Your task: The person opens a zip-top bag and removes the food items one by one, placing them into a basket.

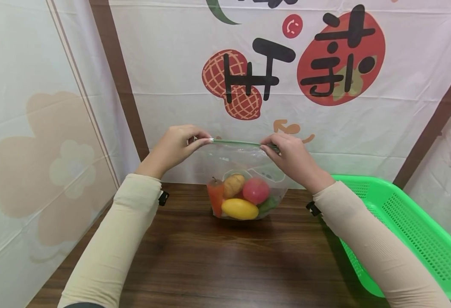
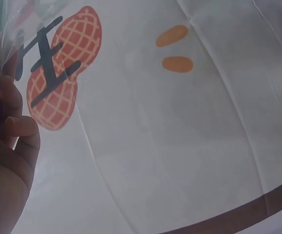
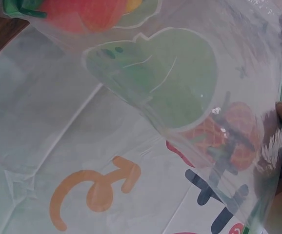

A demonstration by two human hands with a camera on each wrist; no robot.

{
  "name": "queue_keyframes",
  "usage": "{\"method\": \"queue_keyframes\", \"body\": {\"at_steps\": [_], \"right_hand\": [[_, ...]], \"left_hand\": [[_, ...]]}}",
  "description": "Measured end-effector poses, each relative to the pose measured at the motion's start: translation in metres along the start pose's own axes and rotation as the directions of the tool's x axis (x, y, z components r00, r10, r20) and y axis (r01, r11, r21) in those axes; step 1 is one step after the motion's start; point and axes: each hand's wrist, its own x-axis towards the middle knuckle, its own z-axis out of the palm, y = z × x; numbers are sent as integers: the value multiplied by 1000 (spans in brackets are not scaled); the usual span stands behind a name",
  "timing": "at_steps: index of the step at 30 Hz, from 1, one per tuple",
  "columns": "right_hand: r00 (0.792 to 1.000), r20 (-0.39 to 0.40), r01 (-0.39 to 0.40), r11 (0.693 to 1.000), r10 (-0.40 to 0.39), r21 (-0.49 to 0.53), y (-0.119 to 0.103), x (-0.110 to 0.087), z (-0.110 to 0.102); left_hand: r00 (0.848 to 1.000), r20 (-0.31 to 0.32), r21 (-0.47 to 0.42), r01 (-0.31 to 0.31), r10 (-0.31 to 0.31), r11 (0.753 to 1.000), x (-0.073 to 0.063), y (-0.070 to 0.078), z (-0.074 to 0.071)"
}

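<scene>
Head view: left hand (image 1: 177,144) pinches the thin green plastic zip strip (image 1: 237,142) leftward; the filled, clear plastic bag (image 1: 244,161) is below the strip; right hand (image 1: 292,157) pinches it rightward. Keeping the strip taut and level should help.

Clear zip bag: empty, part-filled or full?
Part-filled. Low in the clear zip bag show a carrot, a potato, a pink round fruit and a yellow oval fruit; its upper part holds nothing visible.
</scene>
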Motion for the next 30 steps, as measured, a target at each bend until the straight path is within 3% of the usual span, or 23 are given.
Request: {"method": "queue_keyframes", "body": {"at_steps": [19,30], "right_hand": [[999,-29,28,1000,-28,-4,3,-1,1],[999,-30,30,1000,-30,-4,3,-3,1]], "left_hand": [[1000,-25,33,14,-13,999,-11,-7,-10],[999,-35,25,9,-8,1000,-12,-9,-9]]}}
